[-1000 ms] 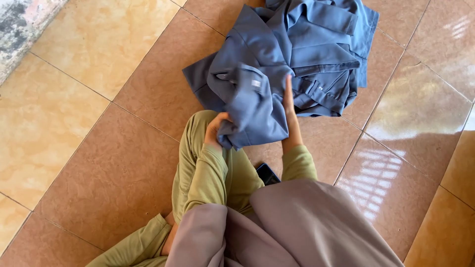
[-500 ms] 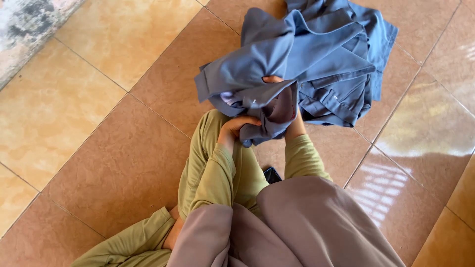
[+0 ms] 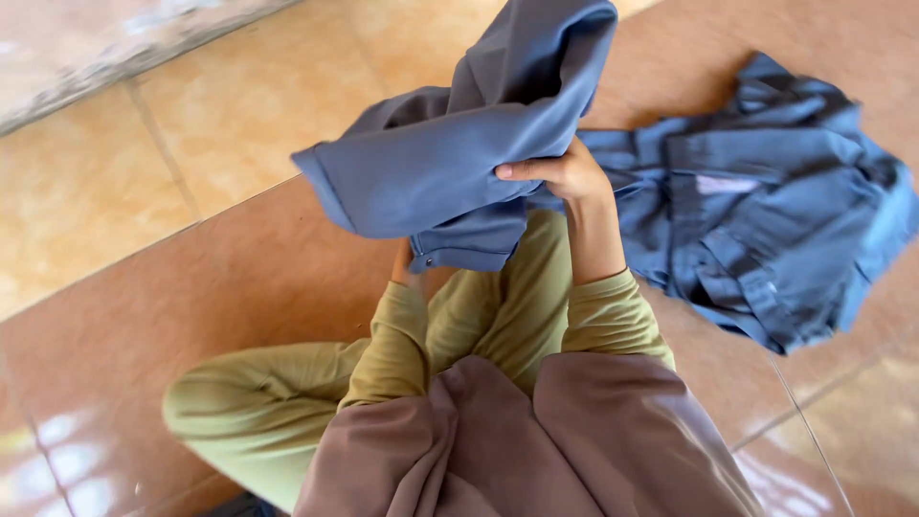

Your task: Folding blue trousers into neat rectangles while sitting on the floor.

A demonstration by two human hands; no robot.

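A soft, limp blue garment [image 3: 459,163] is gripped by the right hand [image 3: 565,172]; the left hand [image 3: 407,268] is hidden beneath, its grip unclear. Bunched folds are best grasped.

Garment [image 3: 459,163] lifted before the lap, clothes pile [image 3: 766,220] on floor [image 3: 191,287] right

Heaped blue garments [image 3: 766,220] block right; bare tiled floor [image 3: 191,153] left.
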